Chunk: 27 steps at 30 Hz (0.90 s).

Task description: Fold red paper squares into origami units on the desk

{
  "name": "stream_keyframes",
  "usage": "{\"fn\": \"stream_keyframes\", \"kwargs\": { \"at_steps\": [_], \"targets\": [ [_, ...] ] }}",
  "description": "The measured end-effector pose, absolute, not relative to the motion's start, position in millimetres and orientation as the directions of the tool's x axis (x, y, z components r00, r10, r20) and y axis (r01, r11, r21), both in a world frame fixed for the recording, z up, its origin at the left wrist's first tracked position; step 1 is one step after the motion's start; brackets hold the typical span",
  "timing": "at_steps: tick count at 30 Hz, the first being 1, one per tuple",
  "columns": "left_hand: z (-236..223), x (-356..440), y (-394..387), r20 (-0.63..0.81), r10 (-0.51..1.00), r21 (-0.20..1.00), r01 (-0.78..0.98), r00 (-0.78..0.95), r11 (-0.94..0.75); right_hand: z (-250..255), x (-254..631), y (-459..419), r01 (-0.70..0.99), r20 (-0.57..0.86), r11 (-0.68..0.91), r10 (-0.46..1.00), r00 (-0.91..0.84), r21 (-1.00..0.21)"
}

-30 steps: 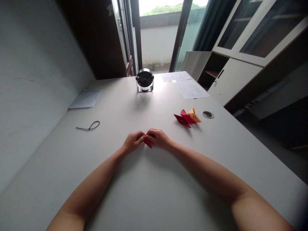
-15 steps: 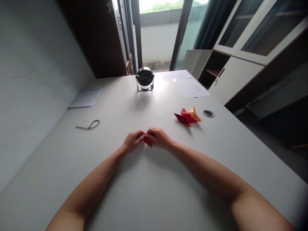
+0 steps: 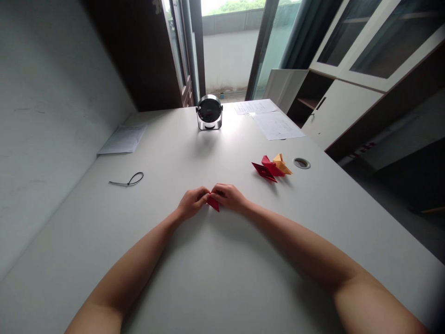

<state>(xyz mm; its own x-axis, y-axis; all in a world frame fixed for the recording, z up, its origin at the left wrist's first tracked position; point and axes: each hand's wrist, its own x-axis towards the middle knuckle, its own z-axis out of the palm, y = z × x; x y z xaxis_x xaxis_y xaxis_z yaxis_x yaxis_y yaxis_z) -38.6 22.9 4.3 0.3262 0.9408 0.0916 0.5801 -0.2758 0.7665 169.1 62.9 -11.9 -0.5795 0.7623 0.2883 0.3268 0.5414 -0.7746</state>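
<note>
Both hands meet over a small piece of folded red paper (image 3: pixel 213 203) near the middle of the white table (image 3: pixel 222 278). My left hand (image 3: pixel 193 202) pinches its left side between thumb and fingers. From the right, my right hand (image 3: pixel 229 196) grips the same paper, with the thumb close to the left one. A pointed red corner sticks out below the fingertips; the upper part is hidden by the fingers. Off to the right lie folded paper pieces: a dark red one (image 3: pixel 264 172), a brighter red one (image 3: pixel 272 166) and an orange one (image 3: pixel 282 164).
A looped black cable tie (image 3: pixel 135 179) lies at the left. Toward the far edge stands a round black-and-silver device (image 3: pixel 209 112). Printed sheets (image 3: pixel 278 126) lie at the back right, and a white packet (image 3: pixel 123 139) by the wall. A cable hole (image 3: pixel 301 163) sits near the right edge.
The view has shifted very slightly. Both hands keep the same grip on the red paper, with no clear movement.
</note>
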Motion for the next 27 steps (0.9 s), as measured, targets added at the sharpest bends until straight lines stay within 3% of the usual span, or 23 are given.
{"fn": "stream_keyframes", "kwargs": {
  "at_steps": [27],
  "targets": [
    [4.7,-38.6,23.1,0.099,0.940,0.761,0.584,0.326,-0.283,-13.0,169.4,63.0,0.321,0.307,0.550,0.762,-0.570,-0.771]
  ]
}}
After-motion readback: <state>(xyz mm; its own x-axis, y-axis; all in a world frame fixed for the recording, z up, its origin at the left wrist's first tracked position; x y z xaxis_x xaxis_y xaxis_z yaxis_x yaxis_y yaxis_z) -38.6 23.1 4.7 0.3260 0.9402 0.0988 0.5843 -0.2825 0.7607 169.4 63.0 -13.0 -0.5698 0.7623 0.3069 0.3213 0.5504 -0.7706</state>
